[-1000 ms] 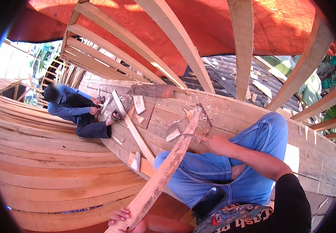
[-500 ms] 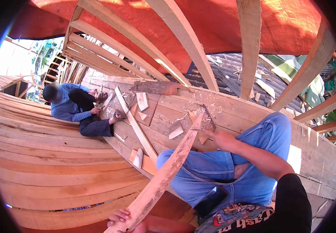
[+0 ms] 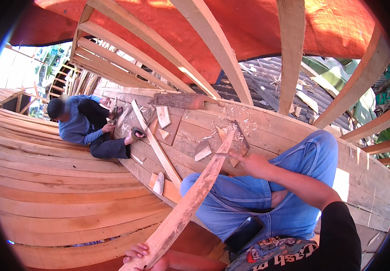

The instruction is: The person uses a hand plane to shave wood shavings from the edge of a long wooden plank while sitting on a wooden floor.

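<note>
A long tapered wooden plank [image 3: 186, 205] slants from the lower left up to the middle, its far tip resting by a brown wooden block [image 3: 241, 143] among shavings. My left hand [image 3: 140, 256] is wrapped round the near end of the plank. Near the far end, my right hand [image 3: 250, 164] is closed on a knife [image 3: 223, 155], whose thin dark blade lies across the plank's edge. The fingers of this hand largely hide the handle. A black phone [image 3: 245, 233] lies on my lap, beneath the right forearm.
At left, another person [image 3: 83, 122] sits on the planking with hands at a piece of wood. A long batten [image 3: 156, 144], offcuts [image 3: 202, 151] and shavings lie on the boards. Curved wooden ribs [image 3: 290, 54] rise ahead, before an orange tarp [image 3: 253, 27].
My right hand and the knife have shifted slightly toward me along the plank. My left hand keeps its grip, and the plank has barely moved.
</note>
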Tool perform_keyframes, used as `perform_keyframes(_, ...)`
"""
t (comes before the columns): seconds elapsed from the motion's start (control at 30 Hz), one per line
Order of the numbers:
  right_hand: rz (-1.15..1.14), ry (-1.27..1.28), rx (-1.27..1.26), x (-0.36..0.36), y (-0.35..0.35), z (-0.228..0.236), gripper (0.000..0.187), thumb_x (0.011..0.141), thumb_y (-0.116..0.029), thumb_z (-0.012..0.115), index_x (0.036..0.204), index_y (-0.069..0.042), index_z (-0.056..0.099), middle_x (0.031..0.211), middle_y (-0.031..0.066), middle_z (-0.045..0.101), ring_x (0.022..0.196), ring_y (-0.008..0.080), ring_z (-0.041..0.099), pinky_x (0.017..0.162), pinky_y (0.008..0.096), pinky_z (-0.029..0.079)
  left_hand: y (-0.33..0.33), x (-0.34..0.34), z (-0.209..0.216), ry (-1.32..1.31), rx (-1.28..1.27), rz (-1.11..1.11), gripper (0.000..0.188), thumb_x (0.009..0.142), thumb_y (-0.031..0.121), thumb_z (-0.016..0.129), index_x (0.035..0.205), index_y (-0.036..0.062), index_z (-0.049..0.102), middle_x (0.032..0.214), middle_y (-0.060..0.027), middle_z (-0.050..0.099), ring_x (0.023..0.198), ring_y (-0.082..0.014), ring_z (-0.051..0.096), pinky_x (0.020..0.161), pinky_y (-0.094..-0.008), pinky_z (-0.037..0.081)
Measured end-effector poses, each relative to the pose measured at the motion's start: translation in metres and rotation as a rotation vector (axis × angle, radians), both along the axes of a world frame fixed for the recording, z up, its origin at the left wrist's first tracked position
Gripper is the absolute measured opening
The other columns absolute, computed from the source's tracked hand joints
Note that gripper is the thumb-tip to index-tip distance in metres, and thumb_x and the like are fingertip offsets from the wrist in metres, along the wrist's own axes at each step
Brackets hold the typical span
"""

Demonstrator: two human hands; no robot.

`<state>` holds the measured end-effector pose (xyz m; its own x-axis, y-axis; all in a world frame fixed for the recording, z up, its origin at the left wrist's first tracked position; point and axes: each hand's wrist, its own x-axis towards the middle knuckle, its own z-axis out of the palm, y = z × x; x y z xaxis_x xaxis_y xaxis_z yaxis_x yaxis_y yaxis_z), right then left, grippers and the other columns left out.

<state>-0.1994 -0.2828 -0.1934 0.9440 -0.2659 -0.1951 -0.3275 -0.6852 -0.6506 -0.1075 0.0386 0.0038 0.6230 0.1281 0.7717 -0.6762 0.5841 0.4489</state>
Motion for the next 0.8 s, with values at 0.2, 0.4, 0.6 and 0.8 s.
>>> perform_keyframes(0.2, 0.009, -0.021, 0.004, -0.001, -0.003, -0.013, 0.059, 0.089, -0.015, 0.045, 0.143, -0.03, 0.03, 0.063, 0.0166, 0.059, 0.053, 0.0339, 0.059, 0.05, 0.0467, 0.046, -0.003, -0.004, 0.002, 0.011, -0.011, -0.005, 0.042, 0.084, 0.038, 0.045, 0.105, 0.0013, 0.052, 0.082, -0.0151, 0.053, 0.066, -0.0258, 0.051, 0.056, -0.0398, 0.043)
perform_keyframes(0.4, -0.015, -0.06, 0.018, 0.003, -0.007, -0.008, 0.056, 0.09, -0.016, 0.045, 0.143, -0.029, 0.031, 0.062, 0.0168, 0.058, 0.053, 0.0345, 0.058, 0.051, 0.0468, 0.046, -0.006, -0.004, 0.002, 0.009, -0.025, -0.015, 0.041, 0.084, 0.038, 0.045, 0.105, 0.002, 0.051, 0.082, -0.0141, 0.052, 0.067, -0.0253, 0.051, 0.056, -0.0399, 0.043)
perform_keyframes(0.6, 0.031, -0.084, 0.005, 0.002, 0.0, -0.008, 0.054, 0.091, -0.017, 0.045, 0.142, -0.025, 0.033, 0.066, 0.0185, 0.058, 0.058, 0.0346, 0.059, 0.053, 0.0455, 0.048, -0.006, -0.005, 0.005, 0.006, -0.019, -0.018, 0.041, 0.085, 0.038, 0.045, 0.105, 0.0023, 0.051, 0.082, -0.0135, 0.051, 0.067, -0.0249, 0.05, 0.057, -0.0399, 0.043)
perform_keyframes(0.8, -0.008, 0.027, -0.015, 0.003, 0.0, -0.006, 0.063, 0.084, -0.017, 0.052, 0.144, -0.025, 0.032, 0.069, 0.0163, 0.061, 0.063, 0.032, 0.063, 0.054, 0.0441, 0.049, -0.016, -0.01, 0.009, -0.001, 0.002, 0.001, 0.04, 0.084, 0.037, 0.046, 0.106, 0.0041, 0.05, 0.081, -0.0123, 0.05, 0.066, -0.0243, 0.049, 0.057, -0.039, 0.042)
